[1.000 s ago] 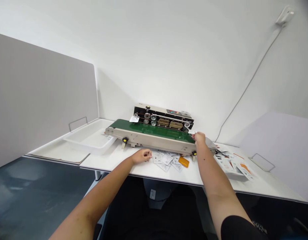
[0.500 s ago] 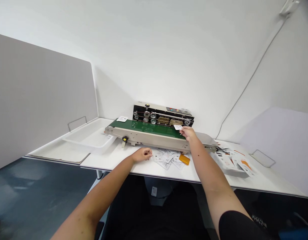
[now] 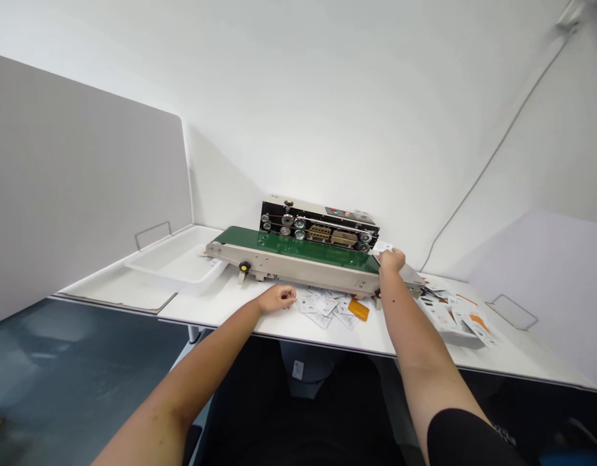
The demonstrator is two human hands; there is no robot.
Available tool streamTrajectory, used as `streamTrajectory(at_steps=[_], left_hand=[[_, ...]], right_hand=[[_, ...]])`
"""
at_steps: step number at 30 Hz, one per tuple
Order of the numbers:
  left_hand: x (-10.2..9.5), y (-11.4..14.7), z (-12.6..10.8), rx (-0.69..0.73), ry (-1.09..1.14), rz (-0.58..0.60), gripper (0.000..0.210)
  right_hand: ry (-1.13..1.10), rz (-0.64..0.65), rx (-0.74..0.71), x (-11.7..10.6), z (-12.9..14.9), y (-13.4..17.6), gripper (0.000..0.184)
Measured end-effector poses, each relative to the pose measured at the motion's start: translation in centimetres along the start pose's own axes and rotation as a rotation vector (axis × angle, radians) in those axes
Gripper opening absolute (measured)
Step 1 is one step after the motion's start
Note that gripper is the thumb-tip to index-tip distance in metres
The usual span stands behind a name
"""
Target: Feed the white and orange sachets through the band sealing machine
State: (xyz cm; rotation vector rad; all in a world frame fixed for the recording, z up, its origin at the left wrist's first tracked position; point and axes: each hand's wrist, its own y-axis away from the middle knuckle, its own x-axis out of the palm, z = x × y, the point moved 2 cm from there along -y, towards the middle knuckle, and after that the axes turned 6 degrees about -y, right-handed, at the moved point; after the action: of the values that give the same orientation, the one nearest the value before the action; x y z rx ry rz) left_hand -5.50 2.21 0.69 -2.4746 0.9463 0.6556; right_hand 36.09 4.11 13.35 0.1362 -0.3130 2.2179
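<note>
My right hand (image 3: 392,260) is closed on a small white packet (image 3: 384,247) at the right end of a band sealing machine (image 3: 322,223). Part of the packet is hidden behind my fingers. The machine's green conveyor belt (image 3: 298,247) runs leftward from there, with nothing lying on it. My left hand (image 3: 277,298) rests on the table in front of the machine, its fingers curled together and nothing visible in them. Just right of it lies a loose pile of white printed packets (image 3: 325,307), and an orange packet (image 3: 359,309) sits at the pile's right edge.
A clear plastic tray (image 3: 167,275) stands under the belt's left end, with a few packets inside. Another tray (image 3: 458,336) at the right is heaped with white and orange packets. A cable (image 3: 497,152) runs down the wall. A grey partition (image 3: 89,181) borders the left.
My right hand has moved right with the packet, from over the belt to the machine's right end. The packet at the belt's left end is gone from there. My left hand stays put.
</note>
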Motion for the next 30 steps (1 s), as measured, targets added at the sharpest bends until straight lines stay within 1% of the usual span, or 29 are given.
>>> streamTrajectory(at_steps=[2, 5, 7, 9, 10, 11, 12, 13, 14, 15, 16, 17, 18, 19, 20, 21, 22, 24, 26, 28, 30], left_hand=[[0.0, 0.0, 0.0, -0.004, 0.008, -0.003, 0.036], [-0.1, 0.1, 0.0, -0.004, -0.003, -0.003, 0.036], [-0.1, 0.2, 0.0, -0.003, -0.021, -0.005, 0.035], [-0.2, 0.2, -0.1, 0.001, -0.038, -0.010, 0.034], [-0.2, 0.2, -0.1, 0.007, -0.051, -0.016, 0.033], [-0.2, 0.2, -0.2, 0.020, -0.072, -0.030, 0.031], [-0.3, 0.2, -0.3, 0.041, -0.101, -0.051, 0.029], [-0.4, 0.2, -0.3, 0.066, -0.136, -0.075, 0.027], [-0.4, 0.1, -0.4, 0.094, -0.170, -0.098, 0.024], [-0.4, 0.1, -0.5, 0.121, -0.199, -0.117, 0.022], [-0.4, 0.0, -0.5, 0.143, -0.220, -0.131, 0.020], [-0.4, 0.0, -0.6, 0.160, -0.233, -0.139, 0.018], [-0.4, 0.0, -0.6, 0.171, -0.240, -0.143, 0.016], [-0.4, 0.0, -0.6, 0.178, -0.245, -0.148, 0.015], [-0.4, 0.0, -0.5, 0.180, -0.249, -0.153, 0.015], [-0.4, 0.0, -0.5, 0.179, -0.251, -0.157, 0.015], [-0.4, 0.0, -0.5, 0.175, -0.253, -0.159, 0.014], [-0.4, 0.1, -0.5, 0.169, -0.257, -0.156, 0.014], [-0.4, 0.2, -0.7, 0.170, -0.260, -0.151, 0.014], [-0.6, 0.2, -1.0, 0.173, -0.260, -0.158, 0.015], [-0.8, 0.3, -1.1, 0.173, -0.245, -0.189, 0.019]], right_hand=[[0.027, -0.004, 0.045, 0.8, -0.4, 0.0, 0.026], [0.060, 0.066, 0.105, 3.1, -0.7, 0.6, 0.014], [0.079, 0.093, 0.094, 4.1, -0.4, 1.1, 0.013], [0.092, 0.077, 0.050, 4.3, 0.2, 2.1, 0.019], [0.097, 0.052, 0.001, 4.0, 0.6, 3.0, 0.023], [0.110, 0.023, -0.084, 3.7, 0.8, 4.2, 0.027], [0.133, 0.012, -0.200, 3.3, 0.9, 5.9, 0.029], [0.169, 0.034, -0.340, 3.1, 0.7, 8.0, 0.030], [0.225, 0.104, -0.502, 3.0, 0.2, 10.4, 0.030], [0.288, 0.281, -0.605, 3.1, -0.7, 13.2, 0.029], [0.363, 0.526, -0.659, 3.4, -2.2, 16.0, 0.029], [0.443, 0.739, -0.675, 3.7, -3.9, 18.8, 0.029], [0.532, 0.879, -0.664, 3.9, -5.7, 21.4, 0.033], [0.616, 0.926, -0.636, 4.0, -7.5, 23.4, 0.043], [0.696, 0.921, -0.594, 4.1, -9.0, 24.9, 0.052], [0.758, 0.891, -0.561, 4.3, -10.3, 26.0, 0.056], [0.800, 0.852, -0.541, 4.4, -11.3, 26.7, 0.057], [0.828, 0.801, -0.547, 4.7, -12.2, 27.2, 0.048], [0.800, 0.807, -0.587, 4.8, -12.0, 26.9, 0.033], [0.744, 0.793, -0.622, 4.7, -11.2, 26.2, 0.020], [0.660, 0.696, -0.650, 4.5, -10.1, 25.4, 0.024]])
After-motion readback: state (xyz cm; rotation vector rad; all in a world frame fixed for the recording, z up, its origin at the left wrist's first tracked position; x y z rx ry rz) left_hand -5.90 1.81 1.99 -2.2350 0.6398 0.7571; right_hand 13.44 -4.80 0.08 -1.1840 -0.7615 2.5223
